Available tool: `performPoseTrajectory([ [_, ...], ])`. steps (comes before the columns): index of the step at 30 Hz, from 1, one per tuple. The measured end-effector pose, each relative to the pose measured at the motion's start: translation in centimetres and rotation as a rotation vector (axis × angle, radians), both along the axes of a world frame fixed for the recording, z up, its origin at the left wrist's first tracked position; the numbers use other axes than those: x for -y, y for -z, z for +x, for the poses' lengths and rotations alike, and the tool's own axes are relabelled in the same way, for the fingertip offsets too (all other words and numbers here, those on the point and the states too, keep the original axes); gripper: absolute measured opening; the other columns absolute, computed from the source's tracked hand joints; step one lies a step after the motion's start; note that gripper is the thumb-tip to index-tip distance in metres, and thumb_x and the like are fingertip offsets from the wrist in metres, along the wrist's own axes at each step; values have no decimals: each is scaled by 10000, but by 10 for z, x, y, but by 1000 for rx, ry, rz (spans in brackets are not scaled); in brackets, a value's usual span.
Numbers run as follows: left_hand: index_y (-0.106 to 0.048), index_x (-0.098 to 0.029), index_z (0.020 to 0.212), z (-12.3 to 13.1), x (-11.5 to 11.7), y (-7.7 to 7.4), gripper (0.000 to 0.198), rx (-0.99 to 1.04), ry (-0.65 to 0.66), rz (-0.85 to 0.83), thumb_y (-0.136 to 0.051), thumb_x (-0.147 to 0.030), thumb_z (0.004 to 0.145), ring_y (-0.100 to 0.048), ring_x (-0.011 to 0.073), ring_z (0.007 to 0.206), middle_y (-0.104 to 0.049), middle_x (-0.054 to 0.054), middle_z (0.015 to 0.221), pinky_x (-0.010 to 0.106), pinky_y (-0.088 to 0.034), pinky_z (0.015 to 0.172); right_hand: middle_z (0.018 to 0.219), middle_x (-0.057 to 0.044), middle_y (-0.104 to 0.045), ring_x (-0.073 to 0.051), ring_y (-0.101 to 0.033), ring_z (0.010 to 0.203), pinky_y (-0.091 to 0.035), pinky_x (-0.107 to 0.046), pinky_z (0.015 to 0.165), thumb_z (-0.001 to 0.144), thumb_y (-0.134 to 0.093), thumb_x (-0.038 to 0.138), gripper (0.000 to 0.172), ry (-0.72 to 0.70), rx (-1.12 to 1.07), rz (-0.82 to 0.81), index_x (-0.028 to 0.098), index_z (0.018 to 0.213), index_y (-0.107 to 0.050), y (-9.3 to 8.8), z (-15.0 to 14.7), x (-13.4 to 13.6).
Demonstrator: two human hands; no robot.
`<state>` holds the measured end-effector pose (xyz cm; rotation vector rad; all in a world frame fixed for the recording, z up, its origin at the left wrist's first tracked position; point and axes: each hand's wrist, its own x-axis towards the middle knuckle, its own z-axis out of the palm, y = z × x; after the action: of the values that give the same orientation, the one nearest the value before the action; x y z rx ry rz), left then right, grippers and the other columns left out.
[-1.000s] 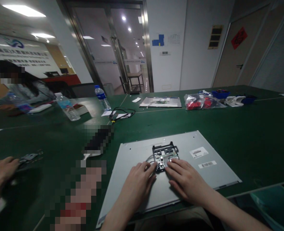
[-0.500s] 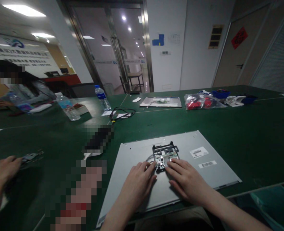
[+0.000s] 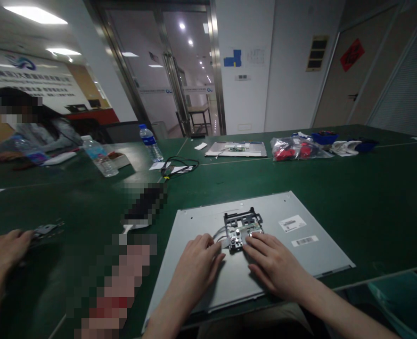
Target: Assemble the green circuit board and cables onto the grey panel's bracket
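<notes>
A small electronic module (image 3: 241,225) with a black frame and metal parts lies on a large grey metal panel (image 3: 201,221). The panel rests on the green table in front of me. At the module's left edge, my left hand (image 3: 203,261) has its fingertips on a flat ribbon cable (image 3: 225,243) that runs from the module. Thin grey wires (image 3: 219,230) curve out just above it. My right hand (image 3: 273,261) holds the module's lower right side, its fingers covering that corner. Its thumb lies lower, close to the panel.
Another person's hand (image 3: 6,249) is at the far left, by a metal part (image 3: 45,229). Two water bottles (image 3: 100,157), a black cable (image 3: 180,165), a second panel (image 3: 235,149) and a bag with red items (image 3: 296,149) stand or lie farther back. A person sits at the left.
My left hand has shifted slightly left, away from the module's edge, and the ribbon cable now shows at its fingertips. My right hand, the module and the panel stay in place.
</notes>
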<state>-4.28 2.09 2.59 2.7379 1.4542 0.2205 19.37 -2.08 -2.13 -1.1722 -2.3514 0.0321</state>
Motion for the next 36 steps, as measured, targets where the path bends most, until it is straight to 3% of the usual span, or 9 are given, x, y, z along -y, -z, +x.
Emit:
performPoseTrajectory([
  [18,-643,-207,1025,5,2,4,156,-41,13,-17,-534,-231,917,-561,237,907,-602,79,1004,383,-450,807,1389,-89,-526,-267,-428,1298,-414,-458,1070,945,-496,299,469,4,-4,7,181,1398,-463,2,0,-1],
  [28,-502,-254,1309,0,-3,13,400,36,100,24,-535,-191,916,-568,248,1012,-620,71,1155,417,-471,876,1372,-107,-540,-274,-446,1282,-429,-463,1055,935,-512,297,476,-8,-7,28,169,1392,-471,0,0,-2],
  [36,-506,-274,1317,0,-4,13,389,-3,121,18,-507,-194,936,-575,242,995,-618,62,1155,410,-472,870,1379,-99,-532,-280,-441,1283,-414,-468,1067,946,-492,296,462,-3,-1,1,173,1391,-474,0,0,-1],
])
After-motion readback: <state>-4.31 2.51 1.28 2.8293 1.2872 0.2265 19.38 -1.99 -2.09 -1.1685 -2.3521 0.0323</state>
